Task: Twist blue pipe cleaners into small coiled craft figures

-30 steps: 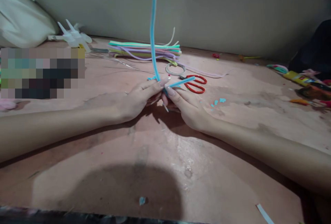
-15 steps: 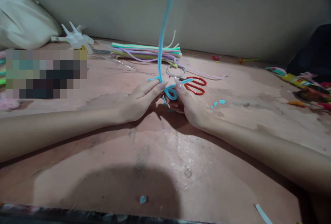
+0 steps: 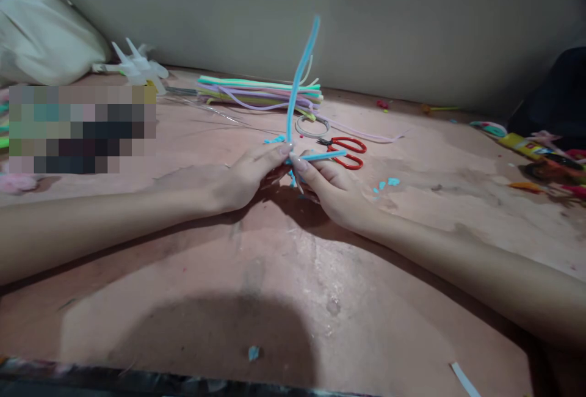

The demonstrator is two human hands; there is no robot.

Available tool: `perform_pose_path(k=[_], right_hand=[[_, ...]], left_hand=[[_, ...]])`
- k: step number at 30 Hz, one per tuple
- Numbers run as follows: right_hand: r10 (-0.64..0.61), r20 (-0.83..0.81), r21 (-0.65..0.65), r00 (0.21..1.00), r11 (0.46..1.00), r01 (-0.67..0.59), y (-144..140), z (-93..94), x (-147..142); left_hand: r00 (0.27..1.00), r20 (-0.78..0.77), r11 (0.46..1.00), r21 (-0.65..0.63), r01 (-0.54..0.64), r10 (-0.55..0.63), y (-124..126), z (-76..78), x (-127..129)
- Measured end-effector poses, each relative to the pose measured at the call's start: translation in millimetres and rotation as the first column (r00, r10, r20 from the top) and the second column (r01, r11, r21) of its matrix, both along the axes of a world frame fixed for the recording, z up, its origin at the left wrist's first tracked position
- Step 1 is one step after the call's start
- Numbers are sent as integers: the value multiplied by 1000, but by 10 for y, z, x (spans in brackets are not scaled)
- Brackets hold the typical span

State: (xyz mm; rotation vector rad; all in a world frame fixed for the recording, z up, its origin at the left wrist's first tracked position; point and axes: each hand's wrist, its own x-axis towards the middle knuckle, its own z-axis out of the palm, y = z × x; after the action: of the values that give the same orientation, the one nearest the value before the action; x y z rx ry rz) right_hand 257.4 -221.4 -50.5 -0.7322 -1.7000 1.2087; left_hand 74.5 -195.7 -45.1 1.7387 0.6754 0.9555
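Both hands meet over the middle of the table, pinching one blue pipe cleaner point(image 3: 297, 85). My left hand point(image 3: 256, 174) is closed on it with thumb and fingers, and a long end rises from there, leaning a little right at the tip. With thumb on top, my right hand point(image 3: 327, 186) grips the same pipe cleaner, whose short end points right above the fingers. The bent part between the hands is mostly hidden by the fingertips. Just behind the right hand lie red-handled scissors point(image 3: 350, 143), beside a grey ring point(image 3: 312, 126) that looks like a tape roll.
A bundle of pastel pipe cleaners point(image 3: 256, 91) lies at the back. Clear plastic nozzles point(image 3: 140, 67) and a pale bag point(image 3: 46, 40) are back left. Blue scraps point(image 3: 392, 182) are scattered at right, near colourful craft bits and a yellow packet point(image 3: 522, 145). A pixelated patch hides the left.
The blue loop seen between my hands is now covered by my fingers. My right thumb has moved left against the left fingertips, and the upright end has dropped and leans further right.
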Motion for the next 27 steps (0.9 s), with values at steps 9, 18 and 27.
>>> perform_pose_path(k=[9,18,27], right_hand=[[119,-3,-160,993,980,-118,10,5,42],[103,-134,-289,986,947,-138,40,-62,17],[437,-133,-311,889,834,-456,146,-62,149]], left_hand=[[999,-14,999,-27,41,-42,20,73,-23],[999,38,1000,9,-22,21,25,3,-1],[981,-166,825,565,15,96,172,97,-89]])
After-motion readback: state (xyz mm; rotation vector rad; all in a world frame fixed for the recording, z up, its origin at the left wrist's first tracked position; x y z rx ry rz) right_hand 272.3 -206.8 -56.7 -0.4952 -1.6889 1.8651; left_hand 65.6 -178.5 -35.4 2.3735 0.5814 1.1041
